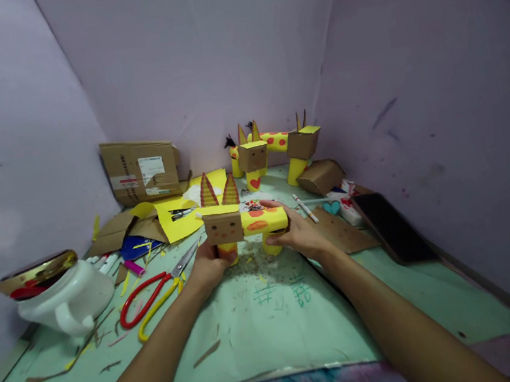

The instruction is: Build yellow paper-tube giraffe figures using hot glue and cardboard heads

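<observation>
Between my hands is a paper animal figure, with a brown cardboard box head, a drawn face, two tall striped ears and a yellow tube body with orange-red spots. My left hand is closed around its front leg, just under the head. My right hand grips the rear end of the body, near the back leg. The figure stands upright, level with the green sheet below. Two similar figures stand farther back: a smaller-looking one facing me and a spotted one with its head to the right.
Scissors with red and yellow handles lie left of my left hand. A white mug lies tilted at far left. A phone rests at right, beside a cardboard piece and a marker. A cardboard box leans at the back.
</observation>
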`<state>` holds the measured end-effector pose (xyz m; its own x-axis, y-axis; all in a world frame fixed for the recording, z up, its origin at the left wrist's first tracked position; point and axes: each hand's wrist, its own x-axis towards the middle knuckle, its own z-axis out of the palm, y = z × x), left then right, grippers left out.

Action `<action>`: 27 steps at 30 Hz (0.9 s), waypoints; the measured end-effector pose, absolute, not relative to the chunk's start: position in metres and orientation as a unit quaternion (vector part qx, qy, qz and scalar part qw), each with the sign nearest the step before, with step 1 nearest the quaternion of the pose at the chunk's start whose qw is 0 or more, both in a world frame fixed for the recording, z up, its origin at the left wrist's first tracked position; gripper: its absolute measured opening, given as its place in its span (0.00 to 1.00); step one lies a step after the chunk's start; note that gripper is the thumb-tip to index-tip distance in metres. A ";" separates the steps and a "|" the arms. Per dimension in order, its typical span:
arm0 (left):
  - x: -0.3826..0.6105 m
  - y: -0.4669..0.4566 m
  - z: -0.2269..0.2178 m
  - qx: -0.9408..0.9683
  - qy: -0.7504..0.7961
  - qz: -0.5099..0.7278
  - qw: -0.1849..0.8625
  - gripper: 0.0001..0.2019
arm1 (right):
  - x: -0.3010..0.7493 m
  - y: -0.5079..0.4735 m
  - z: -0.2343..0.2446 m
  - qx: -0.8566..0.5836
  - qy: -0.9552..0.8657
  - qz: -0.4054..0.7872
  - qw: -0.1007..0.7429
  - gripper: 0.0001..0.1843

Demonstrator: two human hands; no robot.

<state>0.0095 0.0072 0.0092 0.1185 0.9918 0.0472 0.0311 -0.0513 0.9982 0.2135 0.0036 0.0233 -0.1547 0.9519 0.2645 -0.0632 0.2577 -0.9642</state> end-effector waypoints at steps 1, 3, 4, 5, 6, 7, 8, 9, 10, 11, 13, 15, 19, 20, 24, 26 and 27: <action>0.010 0.007 0.009 0.551 0.467 0.472 0.506 0.19 | 0.214 0.003 0.025 -0.371 -0.591 0.477 0.535 0.43; 0.010 0.007 0.008 0.553 0.468 0.471 0.503 0.20 | 0.214 0.002 0.026 -0.370 -0.591 0.466 0.544 0.41; 0.010 0.008 0.008 0.554 0.469 0.471 0.502 0.20 | 0.214 0.002 0.026 -0.374 -0.591 0.460 0.547 0.39; 0.010 0.008 0.007 0.555 0.470 0.471 0.500 0.20 | 0.214 0.003 0.026 -0.380 -0.592 0.454 0.547 0.38; 0.010 0.008 0.007 0.556 0.470 0.470 0.499 0.20 | 0.214 0.003 0.025 -0.385 -0.593 0.450 0.546 0.37; 0.009 0.008 0.007 0.557 0.471 0.469 0.498 0.20 | 0.214 0.003 0.025 -0.388 -0.594 0.447 0.545 0.36; 0.009 0.008 0.006 0.559 0.471 0.468 0.497 0.19 | 0.214 0.004 0.024 -0.387 -0.595 0.445 0.546 0.36; 0.009 0.008 0.006 0.561 0.471 0.467 0.496 0.19 | 0.214 0.005 0.023 -0.386 -0.597 0.441 0.548 0.35; 0.009 0.008 0.006 0.562 0.471 0.466 0.495 0.19 | 0.214 0.005 0.023 -0.385 -0.599 0.436 0.550 0.35; 0.008 0.008 0.005 0.564 0.470 0.465 0.495 0.18 | 0.214 0.005 0.022 -0.385 -0.602 0.431 0.550 0.34; 0.009 0.008 0.005 0.565 0.472 0.463 0.493 0.18 | 0.214 0.006 0.022 -0.388 -0.608 0.424 0.548 0.34; 0.009 0.008 0.005 0.566 0.474 0.460 0.494 0.18 | 0.215 0.005 0.022 -0.388 -0.609 0.428 0.544 0.36; 0.009 0.009 0.006 0.568 0.472 0.459 0.493 0.19 | 0.218 0.005 0.020 -0.360 -0.605 0.465 0.537 0.50; 0.008 0.010 0.006 0.569 0.475 0.459 0.489 0.19 | 0.220 0.006 0.019 -0.354 -0.607 0.474 0.531 0.53; 0.008 0.009 0.006 0.571 0.478 0.457 0.485 0.18 | 0.224 0.009 0.011 -0.378 -0.628 0.503 0.458 0.48; 0.009 0.007 0.007 0.572 0.476 0.458 0.486 0.18 | 0.224 0.011 0.007 -0.406 -0.636 0.505 0.419 0.36; 0.009 0.007 0.007 0.574 0.474 0.458 0.486 0.19 | 0.223 0.012 0.005 -0.417 -0.637 0.503 0.409 0.30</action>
<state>0.0089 0.0069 0.0068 0.1312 0.9892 0.0654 0.0981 -0.0786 0.9921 0.2231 0.0118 0.0051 -0.3184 0.9425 0.1014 0.1203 0.1463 -0.9819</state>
